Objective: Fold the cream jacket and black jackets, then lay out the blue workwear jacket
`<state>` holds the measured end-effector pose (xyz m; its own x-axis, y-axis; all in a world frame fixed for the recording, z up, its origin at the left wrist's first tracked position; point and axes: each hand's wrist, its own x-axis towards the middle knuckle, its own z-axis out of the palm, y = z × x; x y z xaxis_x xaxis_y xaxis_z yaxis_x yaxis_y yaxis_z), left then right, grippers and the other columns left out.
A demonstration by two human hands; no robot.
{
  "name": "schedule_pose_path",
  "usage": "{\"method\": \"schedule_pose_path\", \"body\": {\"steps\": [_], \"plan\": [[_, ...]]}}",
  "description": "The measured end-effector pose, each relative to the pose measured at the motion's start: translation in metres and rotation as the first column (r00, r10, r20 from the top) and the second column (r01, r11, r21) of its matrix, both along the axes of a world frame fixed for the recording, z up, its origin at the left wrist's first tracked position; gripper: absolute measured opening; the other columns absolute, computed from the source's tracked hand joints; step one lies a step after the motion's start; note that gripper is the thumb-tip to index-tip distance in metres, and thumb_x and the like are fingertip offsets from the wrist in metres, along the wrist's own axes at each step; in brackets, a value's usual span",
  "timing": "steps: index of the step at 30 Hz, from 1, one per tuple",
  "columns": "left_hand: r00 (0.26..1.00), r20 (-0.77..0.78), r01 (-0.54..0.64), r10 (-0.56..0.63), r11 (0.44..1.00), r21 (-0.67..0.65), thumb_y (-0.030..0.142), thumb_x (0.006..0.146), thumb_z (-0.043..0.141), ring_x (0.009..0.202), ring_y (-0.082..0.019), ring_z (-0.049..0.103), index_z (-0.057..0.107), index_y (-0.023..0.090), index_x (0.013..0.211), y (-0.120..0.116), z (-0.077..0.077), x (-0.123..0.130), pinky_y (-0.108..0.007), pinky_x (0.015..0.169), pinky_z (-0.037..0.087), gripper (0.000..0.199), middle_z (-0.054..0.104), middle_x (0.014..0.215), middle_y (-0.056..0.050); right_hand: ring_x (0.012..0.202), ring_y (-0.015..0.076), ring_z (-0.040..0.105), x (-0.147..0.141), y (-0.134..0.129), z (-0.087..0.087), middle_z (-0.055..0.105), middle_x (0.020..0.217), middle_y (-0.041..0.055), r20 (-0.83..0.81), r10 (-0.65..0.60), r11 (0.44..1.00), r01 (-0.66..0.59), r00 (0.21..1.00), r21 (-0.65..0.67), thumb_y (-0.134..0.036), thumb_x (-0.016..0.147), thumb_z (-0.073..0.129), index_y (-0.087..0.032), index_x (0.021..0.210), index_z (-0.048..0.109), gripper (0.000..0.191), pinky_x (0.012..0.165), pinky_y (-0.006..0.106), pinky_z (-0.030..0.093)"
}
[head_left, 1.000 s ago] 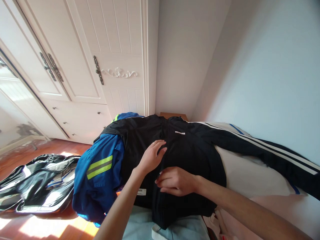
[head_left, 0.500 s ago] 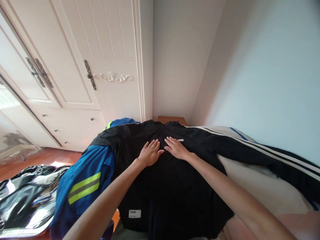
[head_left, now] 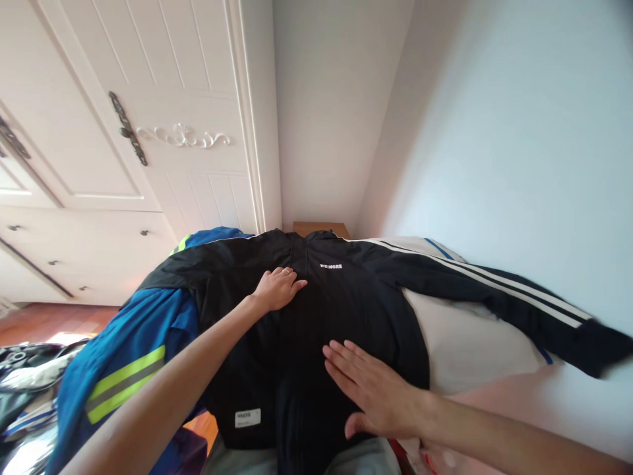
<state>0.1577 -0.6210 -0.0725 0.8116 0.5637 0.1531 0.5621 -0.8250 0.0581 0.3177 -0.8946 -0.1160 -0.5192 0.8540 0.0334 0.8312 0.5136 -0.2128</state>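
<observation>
A black jacket [head_left: 306, 330] lies spread out, front side up, with white stripes down the sleeve on the right, white lettering on the chest and a white label near the hem. My left hand [head_left: 279, 288] rests on its upper chest beside the centre line, fingers slightly bent and holding nothing. Lower down, over the right half of the jacket's body, is my right hand [head_left: 373, 389], flat with fingers stretched out; whether it touches the fabric is unclear. Blue clothing [head_left: 143, 356] with yellow-and-grey bands lies under the jacket's left side.
A white wardrobe [head_left: 198, 86] with dark handles stands behind on the left. Pale fabric [head_left: 459, 349] lies under the striped sleeve, against the wall. Shiny bags or clothes [head_left: 30, 389] are on the wooden floor at the left. Brown wood shows behind the collar.
My right hand has moved from the chest lettering down toward the lower jacket, uncovering the lettering. My left hand stays on the upper chest. The view has shifted to the right.
</observation>
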Motion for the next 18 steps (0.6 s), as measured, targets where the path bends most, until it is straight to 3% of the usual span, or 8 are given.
{"method": "schedule_pose_path", "body": {"steps": [3, 5, 8, 10, 13, 15, 18], "plan": [[0.997, -0.013, -0.076, 0.076, 0.997, 0.025, 0.054, 0.102, 0.026, 0.106, -0.031, 0.065, 0.071, 0.018, 0.097, -0.002, 0.013, 0.014, -0.043, 0.088, 0.047, 0.058, 0.072, 0.107, -0.013, 0.144, 0.0304, 0.037, -0.002, -0.039, -0.014, 0.039, 0.154, 0.0188, -0.082, 0.115, 0.97, -0.13, 0.99, -0.206, -0.051, 0.096, 0.054, -0.014, 0.157, 0.025, 0.077, 0.119, 0.049, 0.032], [0.993, -0.012, -0.121, 0.121, 0.992, 0.047, 0.051, 0.102, 0.028, 0.101, -0.032, 0.067, 0.072, 0.016, 0.096, -0.003, 0.02, 0.026, -0.046, 0.09, 0.046, 0.057, 0.072, 0.101, -0.015, 0.136, 0.0276, 0.048, -0.004, -0.051, -0.015, 0.053, 0.145, 0.0163, -0.132, 0.13, 0.946, -0.163, 0.983, -0.281, -0.045, 0.098, 0.052, -0.014, 0.154, 0.034, 0.066, 0.116, 0.044, 0.038], [0.996, 0.044, -0.077, 0.074, 0.993, 0.092, 0.048, 0.101, 0.032, 0.115, -0.031, 0.061, 0.068, 0.014, 0.111, -0.001, 0.02, 0.044, -0.046, 0.1, 0.041, 0.051, 0.069, 0.116, -0.017, 0.133, 0.0232, 0.052, -0.007, -0.046, 0.005, 0.061, 0.138, 0.0137, -0.203, 0.07, 0.988, -0.095, 0.977, -0.119, -0.046, 0.099, 0.051, -0.014, 0.146, 0.047, 0.057, 0.117, 0.038, 0.037], [0.997, 0.082, -0.011, 0.002, 0.994, 0.106, 0.049, 0.101, 0.032, 0.135, -0.03, 0.047, 0.061, 0.014, 0.127, 0.004, 0.013, 0.055, -0.043, 0.11, 0.034, 0.052, 0.058, 0.138, -0.017, 0.132, 0.0211, 0.053, -0.004, -0.026, 0.028, 0.063, 0.134, 0.0133, -0.241, 0.081, 0.992, -0.055, 0.967, 0.111, -0.041, 0.1, 0.051, -0.013, 0.141, 0.052, 0.049, 0.117, 0.037, 0.037], [1.0, 0.027, 0.017, -0.017, 1.0, 0.0, 0.056, 0.1, 0.03, 0.151, -0.029, 0.02, 0.044, 0.013, 0.146, 0.016, -0.004, 0.066, -0.046, 0.119, 0.02, 0.065, 0.033, 0.159, -0.016, 0.131, 0.0207, 0.053, 0.015, 0.023, 0.06, 0.063, 0.133, 0.0108, -0.26, 0.031, 0.917, 0.076, 0.965, 0.393, -0.028, 0.1, 0.05, -0.018, 0.136, 0.056, 0.037, 0.115, 0.041, 0.04], [1.0, -0.027, -0.003, 0.001, 0.997, -0.075, 0.059, 0.099, 0.026, 0.152, -0.029, 0.016, 0.037, 0.012, 0.152, 0.023, -0.016, 0.069, -0.048, 0.121, 0.016, 0.071, 0.026, 0.162, -0.015, 0.13, 0.0214, 0.053, 0.04, 0.064, 0.071, 0.062, 0.134, 0.0097, -0.289, -0.148, 0.847, 0.272, 0.946, 0.457, -0.029, 0.1, 0.049, -0.022, 0.135, 0.057, 0.037, 0.113, 0.043, 0.042], [1.0, -0.029, -0.008, 0.006, 0.997, -0.083, 0.062, 0.099, 0.021, 0.152, -0.028, 0.015, 0.034, 0.013, 0.154, 0.03, -0.028, 0.068, -0.047, 0.121, 0.014, 0.075, 0.025, 0.162, -0.013, 0.138, 0.0272, 0.044, 0.092, 0.118, 0.073, 0.052, 0.144, 0.0161, -0.143, -0.501, 0.751, 0.511, 0.853, 0.418, -0.028, 0.097, 0.049, -0.015, 0.14, 0.053, 0.045, 0.118, 0.046, 0.033]]}}
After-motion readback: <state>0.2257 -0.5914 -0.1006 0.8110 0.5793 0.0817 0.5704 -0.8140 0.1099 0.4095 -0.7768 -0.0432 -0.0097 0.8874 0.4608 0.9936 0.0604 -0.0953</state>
